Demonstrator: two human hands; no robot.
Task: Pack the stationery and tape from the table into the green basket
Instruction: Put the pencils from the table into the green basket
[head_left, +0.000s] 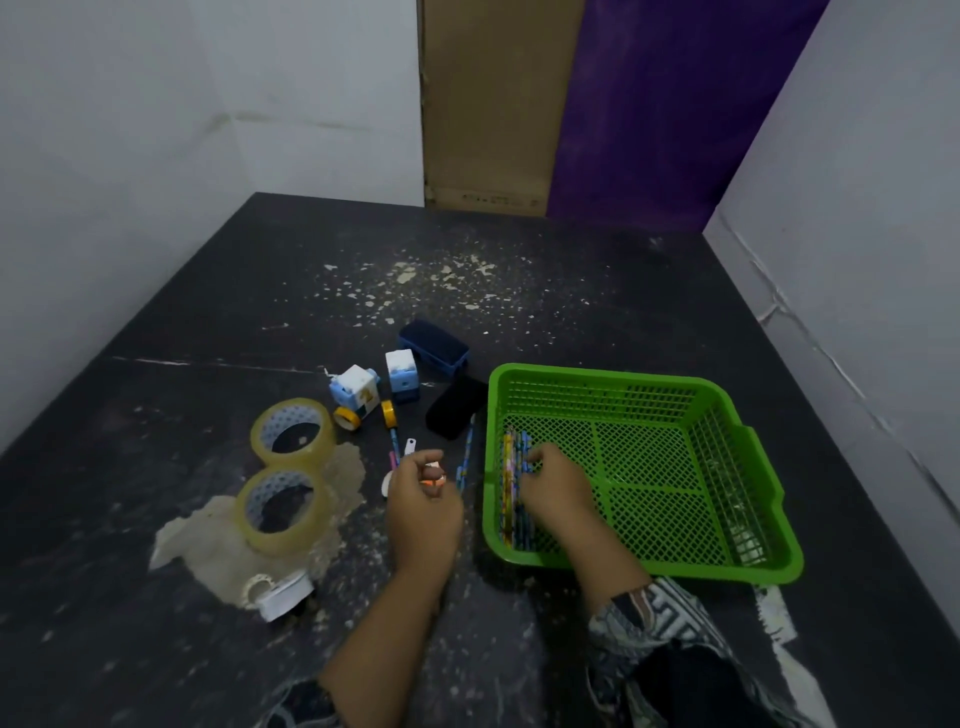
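Head view showed the right hand (558, 483) inside the green basket (727, 569), fingers curled onto the pencils (511, 499) lying along its left wall, their long axis running away from the person. The left hand (423, 499) hovered over the worktop (208, 322), fingers pinching a small orange-and-white item (434, 480). A loose pencil (466, 452) lay just beyond them, parallel to the basket and nearer that hand.

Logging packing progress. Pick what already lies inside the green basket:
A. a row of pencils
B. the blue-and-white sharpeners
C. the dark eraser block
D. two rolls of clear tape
A: the pencils lie along the left wall of the green basket, with the right hand on them, while the clear tape rolls and sharpeners sit outside it on the table.
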